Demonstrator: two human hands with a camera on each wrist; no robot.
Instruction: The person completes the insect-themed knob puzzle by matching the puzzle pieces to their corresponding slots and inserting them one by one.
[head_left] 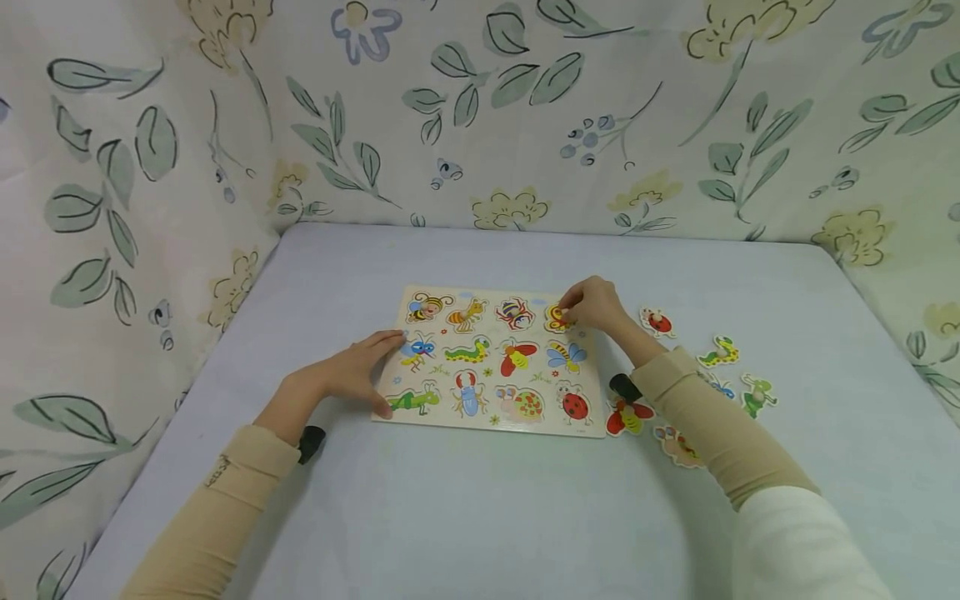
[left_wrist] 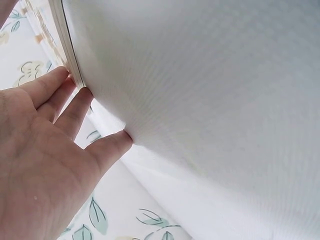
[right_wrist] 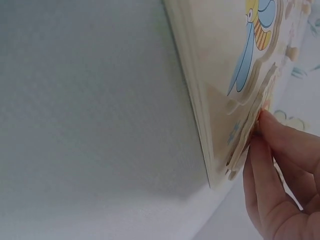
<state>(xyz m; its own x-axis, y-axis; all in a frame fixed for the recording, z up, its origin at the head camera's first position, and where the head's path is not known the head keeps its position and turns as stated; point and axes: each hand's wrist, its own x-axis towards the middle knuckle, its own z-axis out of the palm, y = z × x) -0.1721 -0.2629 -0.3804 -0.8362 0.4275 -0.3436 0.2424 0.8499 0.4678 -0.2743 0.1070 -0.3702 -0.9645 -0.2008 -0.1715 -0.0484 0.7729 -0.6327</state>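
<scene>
A light wooden puzzle board [head_left: 551, 425] printed with bright insects lies flat on the table. At its upper right corner my right hand [head_left: 596, 304] pinches a yellow and red puzzle piece [head_left: 553, 318] that the fingers partly cover. Seen from the right wrist, this piece [right_wrist: 251, 131] is tilted at the board's surface, thumb and fingertips at its face; I cannot tell whether it sits in its slot. My left hand [head_left: 341, 371] spreads along the board's left side, fingertips touching its edge [left_wrist: 72, 55], the thumb at the lower left corner.
Right of the board lie loose pieces: a ladybug [head_left: 657, 322], a caterpillar [head_left: 720, 352], a grasshopper [head_left: 758, 396], a red-winged bug [head_left: 626, 417] and a snail [head_left: 677, 446]. A blue piece [head_left: 722, 387] is partly behind the right forearm. Floral cloth [head_left: 510, 150] stands behind the table.
</scene>
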